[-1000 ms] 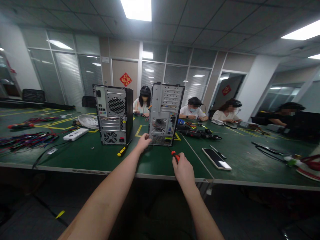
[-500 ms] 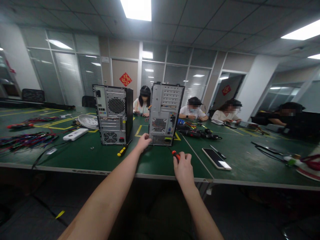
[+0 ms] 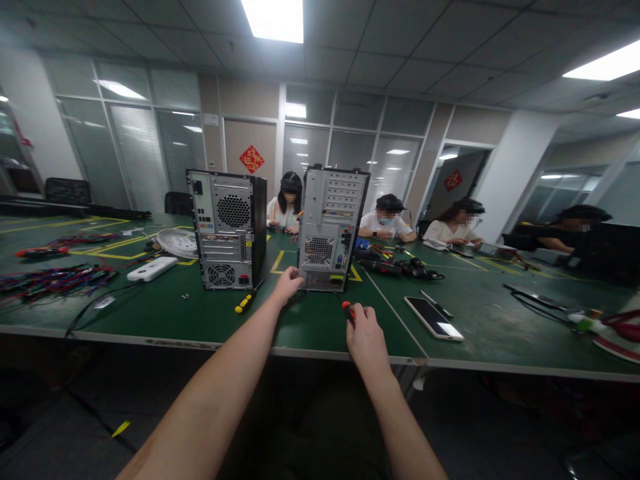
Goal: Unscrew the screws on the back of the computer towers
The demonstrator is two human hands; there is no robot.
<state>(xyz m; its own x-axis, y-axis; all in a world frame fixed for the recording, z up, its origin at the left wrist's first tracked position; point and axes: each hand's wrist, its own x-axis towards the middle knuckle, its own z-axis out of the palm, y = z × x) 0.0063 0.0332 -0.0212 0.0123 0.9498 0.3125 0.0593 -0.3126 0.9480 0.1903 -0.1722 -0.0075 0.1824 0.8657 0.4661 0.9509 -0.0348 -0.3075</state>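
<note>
A silver-and-black desktop computer case (image 3: 320,220) stands upright with its rear panel facing me. My left hand (image 3: 289,285) is at its lower left corner, fingers closed against the edge. In my right hand (image 3: 367,331) is a screwdriver (image 3: 347,308) with a red and black handle. Its thin shaft points toward the bottom right of the case; whether the tip touches anything I cannot tell. To the left stands a second computer case (image 3: 225,230), also rear side toward me. A yellow and black screwdriver (image 3: 245,301) lies in front of it.
On the green table (image 3: 200,327) are a phone (image 3: 433,319) at right, black cables and tools (image 3: 400,263) behind it, a white power strip (image 3: 151,269), a white basket (image 3: 177,243) and a pile of coloured wires (image 3: 55,277) at left. Several people sit across the table.
My right hand and the screwdriver have shifted very slightly left. My left hand stays at the case's corner, and both cases stand where they were.
</note>
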